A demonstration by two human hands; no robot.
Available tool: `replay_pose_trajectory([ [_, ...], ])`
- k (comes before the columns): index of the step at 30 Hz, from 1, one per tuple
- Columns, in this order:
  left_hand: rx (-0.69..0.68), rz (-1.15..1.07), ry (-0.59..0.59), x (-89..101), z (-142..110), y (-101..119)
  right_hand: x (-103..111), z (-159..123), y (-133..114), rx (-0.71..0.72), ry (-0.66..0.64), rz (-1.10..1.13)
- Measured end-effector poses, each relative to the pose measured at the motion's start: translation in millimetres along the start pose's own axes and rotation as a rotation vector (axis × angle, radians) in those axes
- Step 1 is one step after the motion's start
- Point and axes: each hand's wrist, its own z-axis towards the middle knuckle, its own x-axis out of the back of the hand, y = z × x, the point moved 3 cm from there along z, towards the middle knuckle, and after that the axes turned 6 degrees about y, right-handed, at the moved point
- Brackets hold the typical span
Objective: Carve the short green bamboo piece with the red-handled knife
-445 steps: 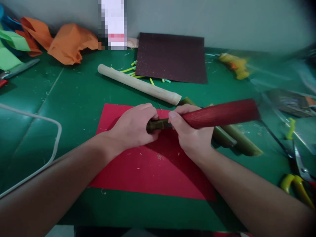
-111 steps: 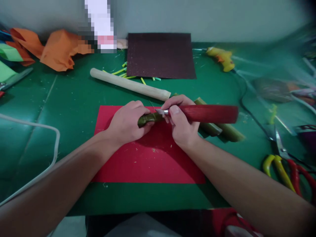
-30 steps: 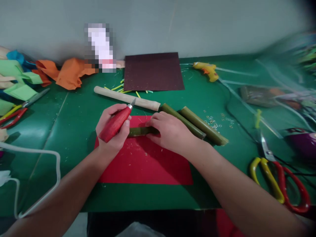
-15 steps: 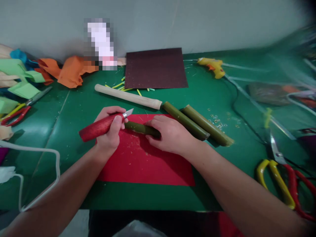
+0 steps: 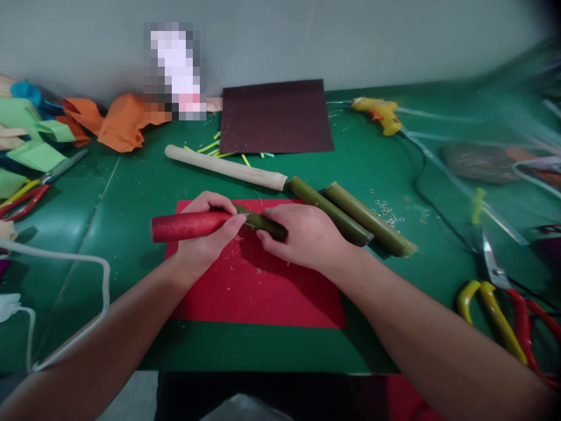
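My left hand [image 5: 209, 231] is closed around a carving knife [image 5: 190, 227] with a thick red wooden handle. The knife's blade is mostly hidden by my fingers and lies against a short green bamboo piece [image 5: 259, 223]. My right hand [image 5: 302, 234] grips the right end of that bamboo, fingers curled over it. Both hands are over a red sheet [image 5: 263, 304] sprinkled with small shavings. Just beyond my right hand lie a dark green bamboo tube [image 5: 331, 209] and a lighter green bamboo tube [image 5: 370, 219], side by side.
A pale peeled stick [image 5: 225, 168] and a dark brown sheet [image 5: 278, 117] lie farther back. A yellow glue gun [image 5: 379, 114] with its cord is at back right. Scissors [image 5: 497, 275] lie at right, another pair of scissors [image 5: 41, 187] at left. A white cable [image 5: 105, 280] crosses near my left forearm.
The knife has come down and right, from pointing up above the bamboo to having its blade at the bamboo. My right hand stays on the bamboo's end.
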Motion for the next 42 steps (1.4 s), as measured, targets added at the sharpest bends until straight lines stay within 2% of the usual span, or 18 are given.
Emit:
replay_pose_trajectory([
  [3,0.007,-0.059,0.052,-6.7,4,2,-2,-1,-4,0.022,-0.021,-0.063],
  [8,0.092,-0.218,0.006,-16.0,8,-7,-10,-2,-5,0.057,-0.06,-0.11],
  [10,0.087,-0.28,0.011,-16.6,8,-8,-13,-2,-5,0.05,-0.061,-0.087],
  [15,0.014,-0.242,-0.032,-16.2,7,-7,-12,-3,-4,0.091,-0.037,-0.029],
  [18,0.059,-0.282,-0.075,-17.7,8,-10,-11,-3,-2,0.115,-0.049,-0.004],
  [24,0.111,-0.367,-0.072,-20.5,11,-14,-10,-3,1,0.117,-0.009,0.077],
  [36,-0.012,-0.329,-0.163,-18.8,14,-6,-13,0,3,0.151,-0.018,0.107],
  [42,0.01,-0.283,-0.203,-23.5,12,-4,-10,1,-2,0.158,-0.03,0.014],
])
